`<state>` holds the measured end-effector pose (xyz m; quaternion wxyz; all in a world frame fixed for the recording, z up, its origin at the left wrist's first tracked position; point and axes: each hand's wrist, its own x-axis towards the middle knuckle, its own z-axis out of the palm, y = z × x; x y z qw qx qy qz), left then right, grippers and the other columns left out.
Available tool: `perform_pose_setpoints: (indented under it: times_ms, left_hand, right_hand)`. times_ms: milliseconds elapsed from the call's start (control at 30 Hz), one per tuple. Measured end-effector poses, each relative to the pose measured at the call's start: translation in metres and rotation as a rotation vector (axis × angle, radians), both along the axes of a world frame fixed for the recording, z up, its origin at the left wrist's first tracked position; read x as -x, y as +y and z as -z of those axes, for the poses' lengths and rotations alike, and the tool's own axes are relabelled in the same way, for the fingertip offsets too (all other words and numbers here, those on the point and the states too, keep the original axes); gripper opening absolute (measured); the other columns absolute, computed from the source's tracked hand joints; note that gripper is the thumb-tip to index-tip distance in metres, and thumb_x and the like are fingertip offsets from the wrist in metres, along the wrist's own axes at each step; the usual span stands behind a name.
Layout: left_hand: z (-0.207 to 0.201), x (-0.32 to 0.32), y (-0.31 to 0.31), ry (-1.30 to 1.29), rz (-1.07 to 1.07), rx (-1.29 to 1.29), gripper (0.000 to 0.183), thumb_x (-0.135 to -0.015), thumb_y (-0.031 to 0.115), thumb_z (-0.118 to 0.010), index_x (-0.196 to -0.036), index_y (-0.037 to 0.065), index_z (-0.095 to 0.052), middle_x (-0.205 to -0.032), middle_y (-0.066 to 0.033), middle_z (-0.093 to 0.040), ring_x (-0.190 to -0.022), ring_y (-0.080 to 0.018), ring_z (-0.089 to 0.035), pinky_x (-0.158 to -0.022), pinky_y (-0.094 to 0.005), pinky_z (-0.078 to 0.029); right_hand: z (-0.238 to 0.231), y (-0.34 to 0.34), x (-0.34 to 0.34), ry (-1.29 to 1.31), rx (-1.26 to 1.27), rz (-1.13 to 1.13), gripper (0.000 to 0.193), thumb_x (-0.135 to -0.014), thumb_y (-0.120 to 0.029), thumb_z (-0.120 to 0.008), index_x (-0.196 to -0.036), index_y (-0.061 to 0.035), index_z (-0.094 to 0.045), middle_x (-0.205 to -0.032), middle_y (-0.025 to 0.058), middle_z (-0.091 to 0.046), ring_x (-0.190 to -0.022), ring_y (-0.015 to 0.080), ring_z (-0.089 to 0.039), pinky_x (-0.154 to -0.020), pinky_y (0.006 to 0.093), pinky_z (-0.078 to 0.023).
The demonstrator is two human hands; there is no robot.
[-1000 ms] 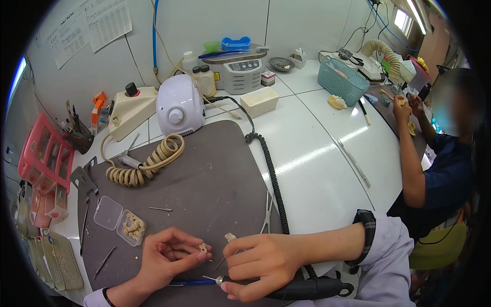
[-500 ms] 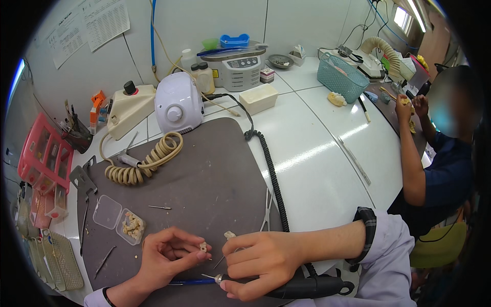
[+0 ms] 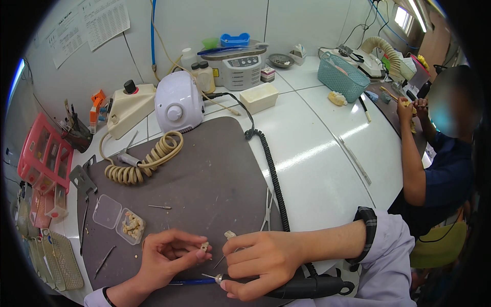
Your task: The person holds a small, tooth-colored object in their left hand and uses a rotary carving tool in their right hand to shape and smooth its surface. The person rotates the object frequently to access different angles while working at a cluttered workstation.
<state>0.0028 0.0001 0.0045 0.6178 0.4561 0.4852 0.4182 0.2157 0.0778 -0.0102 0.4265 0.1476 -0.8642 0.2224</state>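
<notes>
Between the thumb and fingertips of my left hand (image 3: 171,256), a small tooth-coloured dental crown (image 3: 204,246) is pinched. My right hand (image 3: 263,261) is closed around the front of a black rotary handpiece (image 3: 307,288), whose thin metal bur (image 3: 208,276) points left toward the left hand. A gap separates the bur from the crown. Just beyond the right knuckles lies another pale, tooth-like piece (image 3: 229,235). A blue pen-like tool (image 3: 192,282) lies below the hands, partly hidden. Near the right fingers a thin metal rod shows, mostly covered.
A clear box (image 3: 134,228) of tooth-like pieces stands left on the grey mat (image 3: 204,169). Metal tweezers (image 3: 267,210) and a coiled black cord (image 3: 273,179) lie beyond my right hand. A white control unit (image 3: 178,105) stands behind. A co-worker (image 3: 434,169) sits at right.
The crown in my left fingers has turned and shifted slightly up and right. My right hand and the handpiece look unmoved. The co-worker's hands have shifted a little.
</notes>
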Motion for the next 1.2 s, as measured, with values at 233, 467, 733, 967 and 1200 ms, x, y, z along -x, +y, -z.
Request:
perform_pose_setpoints:
  times_ms: [233,467,733,967,1200]
  left_hand:
    - [0.003,0.004,0.001,-0.012,0.002,-0.012,0.022,-0.085,-0.003,-0.063,-0.106,-0.008,-0.059,-0.097,-0.0154,-0.066,-0.089,-0.0189,-0.067,-0.080,-0.0275,-0.055]
    - [0.006,0.007,0.001,-0.021,0.047,-0.066,0.025,-0.085,-0.001,-0.064,-0.108,-0.008,-0.058,-0.101,-0.0118,-0.063,-0.088,-0.0139,-0.064,-0.076,-0.0242,-0.055]
    - [0.001,0.003,0.003,-0.021,-0.004,-0.022,0.026,-0.082,-0.005,-0.066,-0.106,-0.008,-0.058,-0.092,-0.0112,-0.064,-0.079,-0.0138,-0.065,-0.072,-0.0239,-0.055]
    - [0.001,0.003,0.003,-0.026,-0.016,-0.016,0.027,-0.081,-0.004,-0.068,-0.105,-0.009,-0.058,-0.089,-0.0123,-0.065,-0.079,-0.0146,-0.065,-0.070,-0.0230,-0.056]
    - [0.004,0.008,0.001,-0.029,0.002,0.009,0.022,-0.081,-0.005,-0.067,-0.101,-0.009,-0.059,-0.088,-0.0148,-0.066,-0.079,-0.0162,-0.066,-0.073,-0.0240,-0.057]
  right_hand:
    - [-0.002,0.001,0.003,-0.007,0.025,-0.009,0.014,-0.079,-0.004,-0.069,-0.082,-0.0015,-0.055,-0.061,0.0024,-0.046,-0.055,0.0166,-0.050,-0.065,0.0329,-0.050]
    - [-0.007,0.000,0.001,-0.018,0.106,0.155,0.022,-0.076,-0.010,-0.071,-0.092,-0.0060,-0.057,-0.060,0.0010,-0.052,-0.067,0.0198,-0.065,-0.079,0.0464,-0.049]
    - [-0.004,0.005,0.002,-0.167,0.470,0.240,0.019,-0.077,-0.006,-0.066,-0.091,-0.0064,-0.053,-0.067,0.0033,-0.064,-0.091,0.0346,-0.068,-0.099,0.0638,-0.034]
    - [-0.004,0.003,0.005,-0.238,0.473,0.208,0.023,-0.073,-0.003,-0.069,-0.090,-0.0058,-0.053,-0.073,0.0055,-0.066,-0.097,0.0345,-0.066,-0.102,0.0596,-0.034]
    - [-0.003,0.001,0.008,-0.265,0.577,0.191,0.024,-0.073,0.000,-0.071,-0.090,-0.0055,-0.055,-0.075,0.0044,-0.067,-0.097,0.0342,-0.066,-0.102,0.0575,-0.035]
